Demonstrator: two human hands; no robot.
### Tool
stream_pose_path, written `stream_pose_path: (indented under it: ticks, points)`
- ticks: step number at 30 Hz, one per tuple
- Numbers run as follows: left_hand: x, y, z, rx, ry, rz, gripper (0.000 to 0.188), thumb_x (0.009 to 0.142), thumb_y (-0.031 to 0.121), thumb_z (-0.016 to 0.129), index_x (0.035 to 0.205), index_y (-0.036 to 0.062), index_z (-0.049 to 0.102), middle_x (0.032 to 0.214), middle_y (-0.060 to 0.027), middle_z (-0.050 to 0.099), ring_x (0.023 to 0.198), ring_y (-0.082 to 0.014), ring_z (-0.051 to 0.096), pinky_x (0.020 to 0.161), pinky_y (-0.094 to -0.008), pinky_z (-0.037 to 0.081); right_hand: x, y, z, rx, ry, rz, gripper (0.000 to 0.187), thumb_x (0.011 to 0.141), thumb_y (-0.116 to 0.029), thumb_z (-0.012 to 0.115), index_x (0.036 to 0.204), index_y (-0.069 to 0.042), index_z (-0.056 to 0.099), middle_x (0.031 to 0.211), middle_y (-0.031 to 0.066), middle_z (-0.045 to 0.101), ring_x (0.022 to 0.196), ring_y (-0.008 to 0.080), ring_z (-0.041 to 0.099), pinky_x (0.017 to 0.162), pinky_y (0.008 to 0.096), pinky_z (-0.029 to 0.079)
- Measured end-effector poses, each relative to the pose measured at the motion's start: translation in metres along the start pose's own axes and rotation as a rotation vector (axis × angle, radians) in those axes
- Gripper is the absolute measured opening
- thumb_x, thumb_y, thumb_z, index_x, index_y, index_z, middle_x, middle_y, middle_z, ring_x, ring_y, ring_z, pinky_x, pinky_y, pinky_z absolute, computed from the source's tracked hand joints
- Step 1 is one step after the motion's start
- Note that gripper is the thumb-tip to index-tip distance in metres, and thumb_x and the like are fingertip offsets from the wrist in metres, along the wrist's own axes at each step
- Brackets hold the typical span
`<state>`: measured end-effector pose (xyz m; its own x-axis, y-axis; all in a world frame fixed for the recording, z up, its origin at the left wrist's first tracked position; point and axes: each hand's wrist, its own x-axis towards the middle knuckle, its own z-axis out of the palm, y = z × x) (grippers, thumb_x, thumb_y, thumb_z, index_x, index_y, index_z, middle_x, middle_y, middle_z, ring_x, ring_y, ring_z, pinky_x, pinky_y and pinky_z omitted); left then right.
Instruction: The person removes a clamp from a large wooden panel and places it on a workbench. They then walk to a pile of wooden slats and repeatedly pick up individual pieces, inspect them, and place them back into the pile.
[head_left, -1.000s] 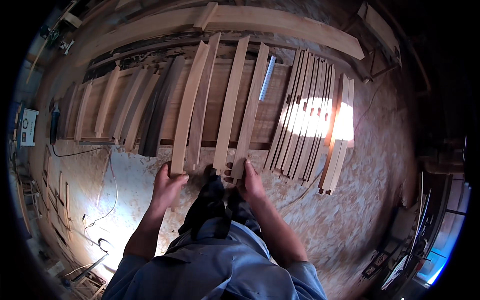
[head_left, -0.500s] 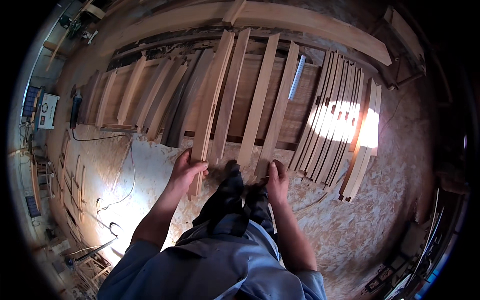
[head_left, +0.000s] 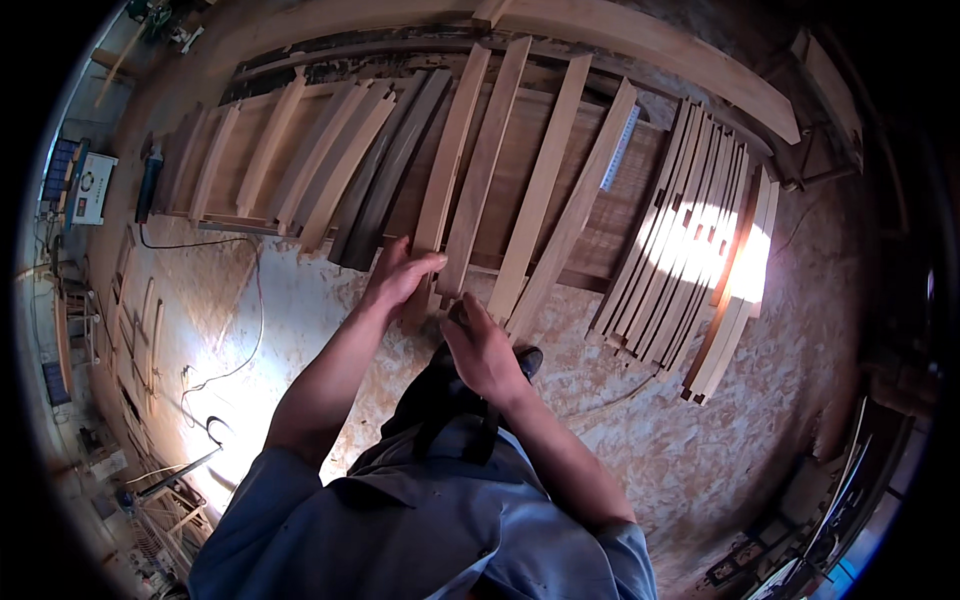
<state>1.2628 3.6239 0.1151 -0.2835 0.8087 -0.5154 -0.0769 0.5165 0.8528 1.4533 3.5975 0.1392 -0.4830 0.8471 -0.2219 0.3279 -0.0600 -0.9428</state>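
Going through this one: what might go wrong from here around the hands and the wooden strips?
Finger pinch: the left hand grips the near end of one strip, with a neighbouring strip close on its right; fingers could be caught if they knock together.

Dropped wood: the slanted strip extends past the wide board toward a dark shoe, so a bump might send it onto the foot.

- Floor [head_left: 700, 450]: mottled tan and white.
- Bright light patch [head_left: 240, 450]: on floor, near left.
- Blue-lit pane [head_left: 880, 530]: near right edge, partly in shadow.
- Wooden stand [head_left: 835, 100]: far right, dimly lit.
- White box-shaped unit [head_left: 95, 188]: left edge.
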Motion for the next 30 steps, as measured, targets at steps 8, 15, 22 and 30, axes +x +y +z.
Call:
stream_pose_path:
  ticks: [8, 15, 22, 30]
  points:
    - [-0.010, 0.018, -0.006, -0.247, -0.055, -0.049, 0.031, 0.081, 0.008, 0.068, 0.110, 0.0004, 0.059, 0.096, -0.0058, 0.064, 0.090, -0.0144, 0.061, 0.080, -0.0306, 0.050, 0.043, 0.002, 0.040, 0.820, 0.077, 0.331, 0.042, 0.100, -0.024, 0.038, 0.137, -0.005, 0.035, 0.096, 0.0071, 0.059, 0.080, 0.0207, 0.060, 0.069, 0.0359, 0.049]
    - [-0.009, 0.022, -0.016, -0.273, -0.130, -0.089, 0.033, 0.083, 0.007, 0.066, 0.115, 0.0033, 0.057, 0.100, -0.0049, 0.063, 0.092, -0.0144, 0.060, 0.082, -0.0314, 0.051, 0.016, 0.012, 0.023, 1.585, -0.238, 0.402, 0.031, 0.102, -0.023, 0.034, 0.128, -0.009, 0.043, 0.110, 0.0099, 0.057, 0.085, 0.0221, 0.061, 0.073, 0.0357, 0.052]
    - [-0.007, 0.017, -0.004, -0.298, -0.145, -0.099, 0.037, 0.082, 0.005, 0.067, 0.117, 0.0034, 0.055, 0.104, -0.0062, 0.063, 0.095, -0.0162, 0.060, 0.085, -0.0328, 0.051, 0.007, 0.024, 0.030, 1.444, -0.257, 0.502, 0.031, 0.102, -0.023, 0.033, 0.129, -0.011, 0.043, 0.110, 0.0090, 0.058, 0.088, 0.0222, 0.061, 0.076, 0.0357, 0.051]
    - [-0.004, -0.006, -0.004, -0.266, -0.147, -0.060, 0.043, 0.085, 0.008, 0.066, 0.125, 0.0026, 0.048, 0.113, -0.0078, 0.059, 0.102, -0.0167, 0.058, 0.090, -0.0331, 0.049, 0.007, 0.024, 0.031, 0.904, -0.154, 0.435, 0.048, 0.097, -0.014, 0.048, 0.142, -0.008, 0.034, 0.101, 0.0053, 0.059, 0.085, 0.0149, 0.060, 0.075, 0.0307, 0.052]
